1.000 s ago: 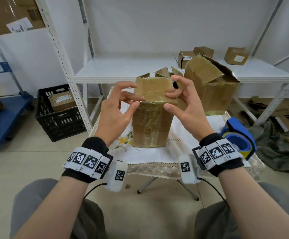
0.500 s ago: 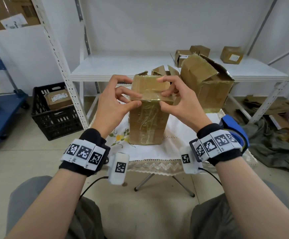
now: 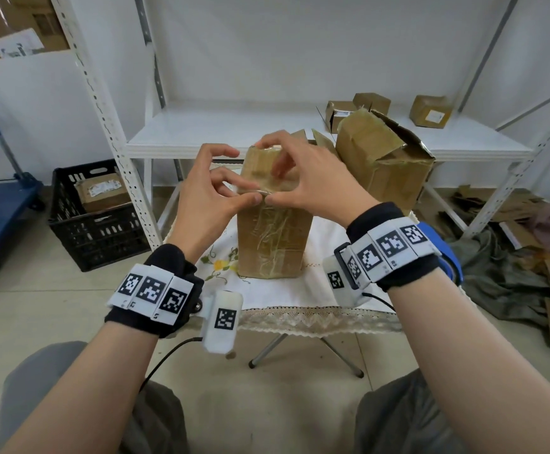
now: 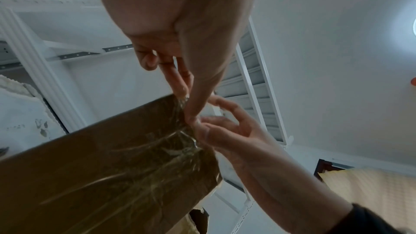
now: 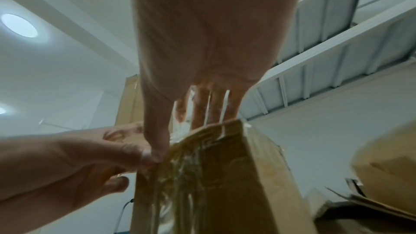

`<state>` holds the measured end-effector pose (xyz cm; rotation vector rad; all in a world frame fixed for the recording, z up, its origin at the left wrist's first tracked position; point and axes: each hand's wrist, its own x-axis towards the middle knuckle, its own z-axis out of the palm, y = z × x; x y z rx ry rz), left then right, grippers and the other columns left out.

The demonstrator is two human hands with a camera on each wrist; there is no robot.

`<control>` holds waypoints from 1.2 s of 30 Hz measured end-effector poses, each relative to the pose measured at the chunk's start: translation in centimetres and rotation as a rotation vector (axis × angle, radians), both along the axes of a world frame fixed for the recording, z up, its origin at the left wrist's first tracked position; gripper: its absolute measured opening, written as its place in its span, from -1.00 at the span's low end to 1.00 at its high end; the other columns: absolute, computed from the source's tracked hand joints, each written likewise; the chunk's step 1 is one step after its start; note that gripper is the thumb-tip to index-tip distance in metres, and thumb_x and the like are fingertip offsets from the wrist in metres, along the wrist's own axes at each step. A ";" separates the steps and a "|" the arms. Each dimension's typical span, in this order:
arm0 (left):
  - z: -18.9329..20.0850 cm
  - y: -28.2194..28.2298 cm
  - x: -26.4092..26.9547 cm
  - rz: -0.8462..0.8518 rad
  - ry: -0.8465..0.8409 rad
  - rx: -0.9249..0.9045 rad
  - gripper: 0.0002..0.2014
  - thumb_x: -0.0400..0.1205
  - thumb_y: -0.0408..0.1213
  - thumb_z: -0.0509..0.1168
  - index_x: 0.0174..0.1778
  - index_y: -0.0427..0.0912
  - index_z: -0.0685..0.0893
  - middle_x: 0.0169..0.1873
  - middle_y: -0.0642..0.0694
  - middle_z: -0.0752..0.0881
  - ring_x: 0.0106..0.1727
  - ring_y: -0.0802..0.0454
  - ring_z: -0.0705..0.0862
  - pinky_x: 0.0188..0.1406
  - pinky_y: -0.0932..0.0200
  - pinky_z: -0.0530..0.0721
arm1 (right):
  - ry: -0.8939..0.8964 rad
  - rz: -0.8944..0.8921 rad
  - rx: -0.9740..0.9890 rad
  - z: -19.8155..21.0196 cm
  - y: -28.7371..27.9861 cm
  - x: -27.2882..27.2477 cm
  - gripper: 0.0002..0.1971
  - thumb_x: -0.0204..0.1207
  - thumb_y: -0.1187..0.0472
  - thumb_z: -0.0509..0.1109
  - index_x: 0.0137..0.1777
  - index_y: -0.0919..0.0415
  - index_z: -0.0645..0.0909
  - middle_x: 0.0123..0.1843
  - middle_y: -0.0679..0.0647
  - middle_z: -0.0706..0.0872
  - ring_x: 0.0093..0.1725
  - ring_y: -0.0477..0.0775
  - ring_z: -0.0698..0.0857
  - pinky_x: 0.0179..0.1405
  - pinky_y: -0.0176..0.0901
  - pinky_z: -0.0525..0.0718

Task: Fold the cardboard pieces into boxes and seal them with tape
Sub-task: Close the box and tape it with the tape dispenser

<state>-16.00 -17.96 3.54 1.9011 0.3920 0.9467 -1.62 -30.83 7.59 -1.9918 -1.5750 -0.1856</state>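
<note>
sealing step; left hand and right hand both pinching tape at box top edge; next probably press it flat

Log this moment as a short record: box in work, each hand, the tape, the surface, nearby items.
box in work: tall cardboard box, upright on the table, wrapped in clear tape
left hand: thumb and forefinger pinch tape at the box's near top edge
right hand: thumb meets the left thumb at that edge; fingers lie over the box top
tape: clear, wrinkled strip at the top edge
surface: small table with white embroidered cloth
nearby: open larger box behind; blue tape dispenser at right; black crate on floor
</note>
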 end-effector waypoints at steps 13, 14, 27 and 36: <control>1.1 -0.3 0.1 0.028 0.065 0.125 -0.44 0.39 -0.38 0.65 0.23 -0.06 0.56 -0.35 0.08 0.84 -0.30 0.20 0.74 -0.09 0.34 0.66 | 0.019 -0.013 0.005 -0.8 0.9 0.1 -0.37 0.39 -0.06 0.62 0.46 -0.16 0.51 -0.19 -0.10 0.74 -0.08 -0.09 0.73 -0.04 0.16 0.75; 1.2 -0.4 0.2 0.037 0.075 0.123 -0.44 0.38 -0.37 0.66 0.22 -0.04 0.56 -0.36 0.09 0.84 -0.27 0.21 0.76 0.02 0.22 0.70 | 0.024 -0.018 0.004 -0.8 0.8 0.2 -0.37 0.39 -0.07 0.61 0.46 -0.17 0.52 -0.19 -0.11 0.74 -0.08 -0.11 0.73 -0.05 0.17 0.75; 0.3 1.6 0.2 -0.078 0.075 0.186 -0.58 0.43 -0.23 0.64 0.12 -0.07 0.62 -0.15 0.09 0.85 0.09 0.19 0.73 0.11 0.03 0.58 | 0.119 0.046 0.042 -1.4 0.6 1.0 -0.37 0.35 0.08 0.63 0.44 -0.18 0.57 -0.22 -0.19 0.75 0.01 -0.14 0.79 0.06 0.19 0.78; -0.8 2.9 0.9 -0.109 0.071 0.291 -0.80 0.45 -0.12 0.64 -0.20 -0.12 0.79 0.23 0.05 0.62 0.32 0.16 0.58 0.12 0.23 0.56 | 0.186 0.076 0.070 -1.4 0.2 1.3 -0.36 0.37 0.17 0.69 0.45 -0.10 0.61 -0.19 -0.14 0.77 0.03 -0.18 0.81 0.15 0.14 0.77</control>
